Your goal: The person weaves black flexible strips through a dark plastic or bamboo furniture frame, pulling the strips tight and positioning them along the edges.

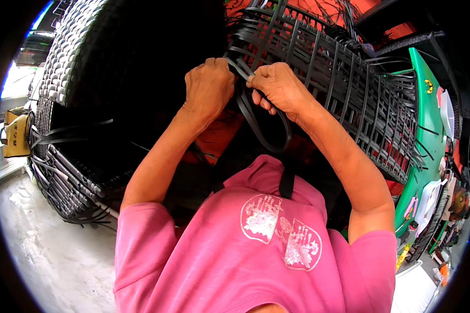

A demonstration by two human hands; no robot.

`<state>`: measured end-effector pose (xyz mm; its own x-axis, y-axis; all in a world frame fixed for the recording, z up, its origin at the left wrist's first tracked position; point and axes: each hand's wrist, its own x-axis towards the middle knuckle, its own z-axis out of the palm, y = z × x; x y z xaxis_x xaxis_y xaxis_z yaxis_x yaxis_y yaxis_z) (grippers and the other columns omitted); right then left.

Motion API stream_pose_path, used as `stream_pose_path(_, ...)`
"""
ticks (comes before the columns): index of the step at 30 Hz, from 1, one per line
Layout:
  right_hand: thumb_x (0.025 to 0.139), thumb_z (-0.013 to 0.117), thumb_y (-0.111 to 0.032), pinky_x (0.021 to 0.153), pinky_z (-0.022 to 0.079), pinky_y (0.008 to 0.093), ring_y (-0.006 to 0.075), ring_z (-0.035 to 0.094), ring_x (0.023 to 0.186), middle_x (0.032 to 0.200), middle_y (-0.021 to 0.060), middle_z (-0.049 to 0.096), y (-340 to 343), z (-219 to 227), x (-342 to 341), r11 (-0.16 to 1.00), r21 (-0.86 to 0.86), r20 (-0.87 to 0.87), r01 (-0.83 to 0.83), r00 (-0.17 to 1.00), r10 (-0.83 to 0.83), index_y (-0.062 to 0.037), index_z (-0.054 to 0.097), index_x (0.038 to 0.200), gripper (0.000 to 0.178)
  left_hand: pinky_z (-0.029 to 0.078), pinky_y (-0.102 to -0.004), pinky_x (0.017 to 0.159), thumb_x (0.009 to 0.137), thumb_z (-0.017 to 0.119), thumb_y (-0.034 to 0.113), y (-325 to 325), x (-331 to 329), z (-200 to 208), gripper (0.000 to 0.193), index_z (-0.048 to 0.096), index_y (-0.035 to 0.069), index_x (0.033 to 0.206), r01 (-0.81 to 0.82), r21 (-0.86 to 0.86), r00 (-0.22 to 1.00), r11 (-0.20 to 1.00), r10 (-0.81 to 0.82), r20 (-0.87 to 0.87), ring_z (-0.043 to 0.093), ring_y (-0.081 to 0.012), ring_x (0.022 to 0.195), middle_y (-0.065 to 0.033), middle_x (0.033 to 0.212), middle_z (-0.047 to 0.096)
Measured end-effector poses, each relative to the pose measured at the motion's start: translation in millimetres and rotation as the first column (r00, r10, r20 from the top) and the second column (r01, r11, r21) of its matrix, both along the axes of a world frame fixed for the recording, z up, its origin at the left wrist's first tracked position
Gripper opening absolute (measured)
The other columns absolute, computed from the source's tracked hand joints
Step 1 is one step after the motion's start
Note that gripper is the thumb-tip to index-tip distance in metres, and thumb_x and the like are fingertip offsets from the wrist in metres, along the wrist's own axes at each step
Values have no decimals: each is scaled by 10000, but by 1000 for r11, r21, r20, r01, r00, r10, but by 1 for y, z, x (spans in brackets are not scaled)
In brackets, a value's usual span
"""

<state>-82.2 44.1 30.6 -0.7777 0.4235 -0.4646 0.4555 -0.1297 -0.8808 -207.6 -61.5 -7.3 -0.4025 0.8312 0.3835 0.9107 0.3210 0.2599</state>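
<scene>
A dark, flat weaving strip (251,125) runs between my hands and hangs below them in a loop. My left hand (210,86) is closed like a fist round its upper part, the fingertips turned away from view. Just to the right, my right hand (279,88) pinches the strip between thumb and forefinger, with the other fingers curled. Both hands are at the near left end of a woven frame (344,78) made of black crossing strips. More strips are wrapped thickly round that end, directly above my hands.
A curved green board (410,193) stands beyond the frame's right end, with loose strip ends in front of it. At the left is a large grey wicker piece (70,57), with trailing strips below. A yellow bag (16,134) hangs farther left, above the pale floor (52,245).
</scene>
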Motion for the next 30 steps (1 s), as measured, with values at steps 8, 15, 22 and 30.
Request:
stream_pose_path(8, 823, 557, -139, 327, 335, 219, 73, 442, 380, 557, 46, 552, 13, 9, -6, 996, -83, 107, 33, 994, -24, 19, 586, 749, 177, 462, -359, 465, 678, 579, 18, 4, 5, -13, 70, 511, 34, 670, 33, 293, 999, 956, -21, -42, 574, -271, 552, -106, 632, 548)
stream_pose_path(15, 803, 544, -121, 325, 338, 223, 76, 442, 377, 550, 58, 551, 10, 15, -2, 999, 33, 152, 5, 988, -10, 19, 585, 710, 172, 474, -323, 493, 675, 592, -37, 1, 7, -16, 133, 592, -3, 803, -15, 309, 999, 951, 25, -29, 602, -267, 567, -119, 697, 608)
stream_pose_path(22, 803, 550, -107, 303, 322, 214, 74, 437, 370, 536, 60, 539, 12, 14, -2, 999, 4, 57, -55, 997, 54, 26, 583, 706, 168, 450, -341, 450, 663, 585, -9, 1, 8, -15, 104, 497, 47, 658, 5, 361, 1000, 933, -2, -6, 569, -250, 541, -77, 629, 552)
stream_pose_path(30, 820, 549, -115, 302, 318, 207, 55, 421, 369, 542, 35, 530, 17, 11, -22, 993, -21, 146, -120, 982, 122, 23, 580, 758, 155, 466, -260, 558, 789, 636, 51, -8, 11, -14, 161, 616, -20, 932, -125, 393, 936, 911, -23, 351, 592, -153, 616, -88, 734, 629)
